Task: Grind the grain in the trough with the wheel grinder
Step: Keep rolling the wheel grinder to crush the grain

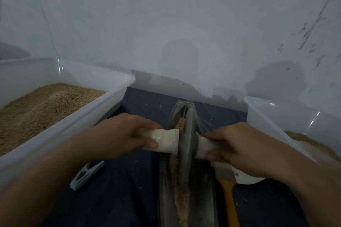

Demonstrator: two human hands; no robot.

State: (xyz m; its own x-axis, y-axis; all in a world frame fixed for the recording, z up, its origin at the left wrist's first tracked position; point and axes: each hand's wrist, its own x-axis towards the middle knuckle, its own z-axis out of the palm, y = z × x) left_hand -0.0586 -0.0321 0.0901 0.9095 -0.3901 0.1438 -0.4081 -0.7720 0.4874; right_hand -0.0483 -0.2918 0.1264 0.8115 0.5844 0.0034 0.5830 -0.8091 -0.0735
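Observation:
A narrow grey metal trough (167, 195) runs from the lower middle toward the wall. A grey grinding wheel (187, 145) stands upright in it. Brown grain (181, 122) is heaped in front of the wheel, and crushed grain (182, 206) lies in the groove behind it. A pale wooden axle handle sticks out on each side of the wheel. My left hand (121, 134) grips the left handle (166, 140). My right hand (238, 147) grips the right handle (203, 146).
A clear plastic tub (77, 121) holding brown grain stands at the left. Another clear tub (287, 116) with powder stands at the right. A brush with an orange handle (227, 199) and a white bowl (249, 178) lie right of the trough, a grey-blue clip (86, 174) left of it. A white wall is close behind.

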